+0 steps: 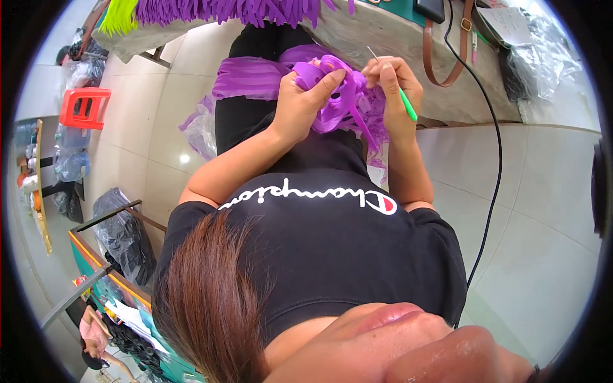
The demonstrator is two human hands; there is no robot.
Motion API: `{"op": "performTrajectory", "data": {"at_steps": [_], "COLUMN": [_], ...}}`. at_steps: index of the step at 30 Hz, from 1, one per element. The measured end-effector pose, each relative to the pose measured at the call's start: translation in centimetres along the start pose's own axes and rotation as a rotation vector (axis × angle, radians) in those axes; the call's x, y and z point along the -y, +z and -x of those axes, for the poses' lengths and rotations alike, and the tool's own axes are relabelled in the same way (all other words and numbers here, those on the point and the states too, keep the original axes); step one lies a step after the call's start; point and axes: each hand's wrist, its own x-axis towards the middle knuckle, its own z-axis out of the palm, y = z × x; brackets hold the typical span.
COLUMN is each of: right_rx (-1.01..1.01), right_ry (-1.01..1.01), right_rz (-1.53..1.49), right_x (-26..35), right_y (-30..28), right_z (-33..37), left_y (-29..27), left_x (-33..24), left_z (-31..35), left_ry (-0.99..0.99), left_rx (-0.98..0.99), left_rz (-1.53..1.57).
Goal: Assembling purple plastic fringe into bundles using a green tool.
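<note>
Over my lap, my left hand (pixel 305 105) pinches a looped bunch of glossy purple straps (pixel 350 105) between thumb and fingers. Close by on its right, my right hand (pixel 397 86) is closed around a thin tool with a green handle (pixel 407 106) and a slim metal shaft, whose tip points up and away from me. I cannot make out the exact shape of that tip. The right fingers are right beside the purple loops. More flat purple strips (pixel 249 78) lie across my thighs, and a crumpled purple mass sits under my right hand.
A covered table (pixel 357 32) ahead bears a purple fringed pile (pixel 223 9) and lime-green strips (pixel 119 17). A brown buckled strap (pixel 440 80) hangs from its edge. A black cable (pixel 491 121) runs down the right. A red stool (pixel 85 107) and another person (pixel 96 335) are at left.
</note>
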Motion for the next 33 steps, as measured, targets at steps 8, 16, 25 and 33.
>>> {"op": "performTrajectory", "data": {"at_steps": [8, 16, 25, 33], "right_rx": [0.23, 0.225, 0.204, 0.242], "right_ry": [-0.097, -0.071, -0.063, -0.307], "right_rz": [-0.057, -0.046, -0.059, 0.491], "right_x": [-0.1, 0.2, -0.3, 1.0], "right_y": [0.0, 0.3, 0.3, 1.5], "right_z": [0.3, 0.5, 0.6, 0.6], "left_y": [0.2, 0.6, 0.1, -0.1], "left_x": [-0.6, -0.8, -0.4, 0.3], "left_z": [0.0, 0.1, 0.0, -0.4], "left_ry": [-0.009, 0.081, 0.081, 0.296], "left_rx": [0.006, -0.015, 0.0, -0.061], "left_rz": [0.076, 0.053, 0.056, -0.18]}}
